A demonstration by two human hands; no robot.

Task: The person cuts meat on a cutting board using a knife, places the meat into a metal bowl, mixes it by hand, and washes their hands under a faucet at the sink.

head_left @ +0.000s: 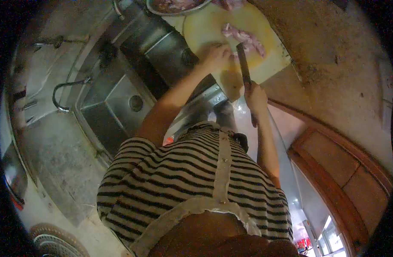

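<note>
My right hand point(256, 99) is wrapped round the dark handle of a knife point(243, 64), and its long blade points away over a yellowish round cutting board point(200, 30). Left of the blade, my left hand point(215, 56) is low over the board with its fingers curled in. At its fingertips shows a small piece of pink meat point(236, 55), partly hidden by the fingers. A longer strip of raw meat point(246, 39) lies on the board just beyond the knife tip. More meat point(230, 3) sits at the board's far edge.
A metal bowl point(177, 13) containing meat stands at the far left of the board. To the left is a steel double sink point(115, 107) with a curved faucet point(55, 92). A brown wooden cabinet point(333, 165) is on the right, and a basket point(55, 242) lower left.
</note>
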